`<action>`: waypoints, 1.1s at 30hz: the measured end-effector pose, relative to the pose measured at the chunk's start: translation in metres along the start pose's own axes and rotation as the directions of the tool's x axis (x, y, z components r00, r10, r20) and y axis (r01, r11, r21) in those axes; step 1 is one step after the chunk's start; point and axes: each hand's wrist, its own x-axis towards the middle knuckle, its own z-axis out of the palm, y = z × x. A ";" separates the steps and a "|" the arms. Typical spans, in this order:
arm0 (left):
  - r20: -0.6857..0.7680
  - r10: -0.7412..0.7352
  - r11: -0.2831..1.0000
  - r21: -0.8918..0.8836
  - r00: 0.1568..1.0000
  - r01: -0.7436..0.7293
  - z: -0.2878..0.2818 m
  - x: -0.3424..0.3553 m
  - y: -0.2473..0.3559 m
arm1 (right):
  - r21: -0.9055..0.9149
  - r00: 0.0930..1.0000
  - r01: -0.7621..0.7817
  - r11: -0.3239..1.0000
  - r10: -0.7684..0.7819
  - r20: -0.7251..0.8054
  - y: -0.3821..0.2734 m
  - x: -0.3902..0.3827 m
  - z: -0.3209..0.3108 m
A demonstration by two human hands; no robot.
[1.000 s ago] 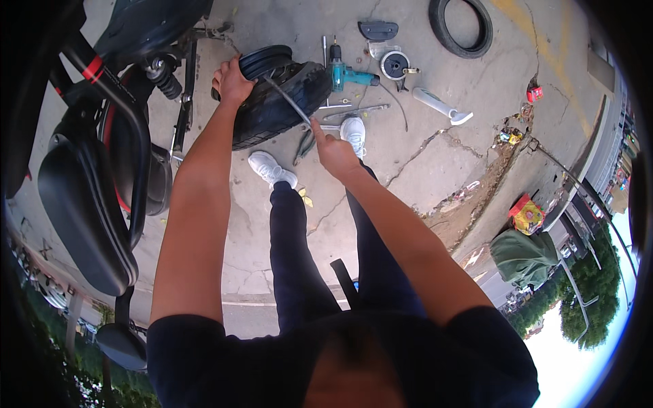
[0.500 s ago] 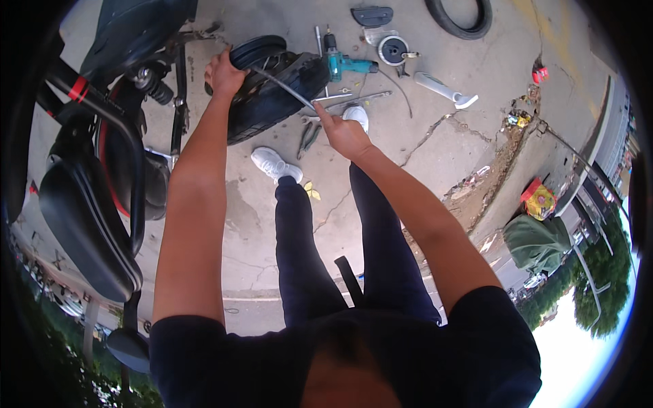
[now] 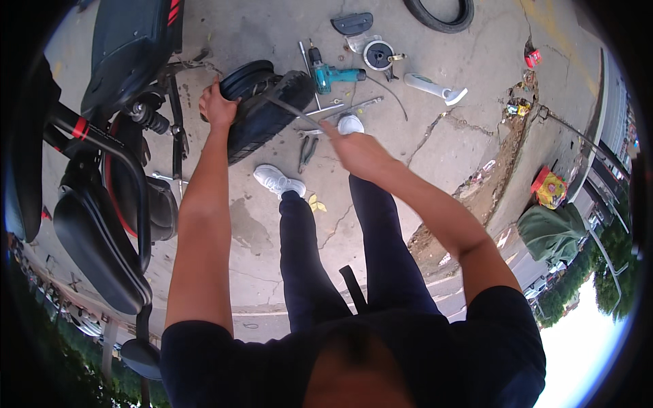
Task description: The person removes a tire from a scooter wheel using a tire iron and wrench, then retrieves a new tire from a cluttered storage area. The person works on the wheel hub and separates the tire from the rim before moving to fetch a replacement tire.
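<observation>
A black wheel rim (image 3: 245, 79) lies partly inside a worn black tire (image 3: 265, 126) at upper centre. My left hand (image 3: 219, 105) is closed on the rim's left side. My right hand (image 3: 355, 151) is closed round a long metal bar (image 3: 299, 114), whose far end reaches in between tire and rim. A teal drill (image 3: 330, 76), a thin metal wrench (image 3: 305, 61) and pliers (image 3: 306, 153) lie on the concrete around the tire, along with a round hub part with a brass-coloured fitting (image 3: 378, 56).
A black scooter (image 3: 102, 231) stands close on the left. A spare tire (image 3: 442, 13), a black pad (image 3: 352, 23) and a white plastic piece (image 3: 428, 87) lie on the cracked ground. A green cloth (image 3: 552, 231) and red-yellow bag (image 3: 548, 187) are at the right.
My right hand and the bar's near end have moved rightward and slightly downward from a half second ago, with the elbow out to the right. My left hand still grips the rim.
</observation>
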 end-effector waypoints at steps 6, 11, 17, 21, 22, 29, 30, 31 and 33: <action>0.054 -0.118 0.992 0.050 0.992 0.115 0.000 0.019 -0.015 | 0.279 0.864 -0.246 0.928 0.341 -0.371 0.104 0.013 0.031; 0.070 -0.092 0.996 0.014 0.993 0.092 0.003 0.021 -0.029 | 0.311 0.744 -0.368 0.876 0.478 -0.466 0.196 0.128 0.100; 0.027 0.044 0.997 0.067 0.999 -0.046 -0.007 0.012 -0.002 | 0.138 0.729 -0.524 0.840 0.526 -0.438 0.221 0.190 0.112; -0.028 0.201 0.978 0.058 0.979 -0.200 -0.004 0.002 -0.001 | -0.139 0.750 -0.049 0.989 -0.055 -0.659 0.147 0.182 0.086; -0.035 0.280 0.955 0.109 0.959 -0.275 -0.003 0.001 -0.003 | -0.056 0.684 0.237 0.970 -0.208 -0.699 0.111 0.176 0.068; 0.025 0.280 0.933 0.226 0.960 -0.279 0.000 0.021 -0.001 | -0.430 0.681 0.317 0.845 -0.519 -0.517 -0.042 0.154 0.078; 0.021 0.322 0.913 0.257 0.947 -0.316 0.002 0.025 -0.004 | -0.440 0.676 0.288 0.851 -0.506 -0.536 -0.049 0.162 0.082; 0.043 0.315 0.913 0.260 0.948 -0.315 0.001 0.029 -0.009 | -0.449 0.671 0.263 0.854 -0.496 -0.551 -0.055 0.171 0.085; 0.098 0.305 0.910 0.264 0.947 -0.320 -0.004 0.032 -0.012 | -0.448 0.683 0.235 0.862 -0.475 -0.555 -0.062 0.176 0.091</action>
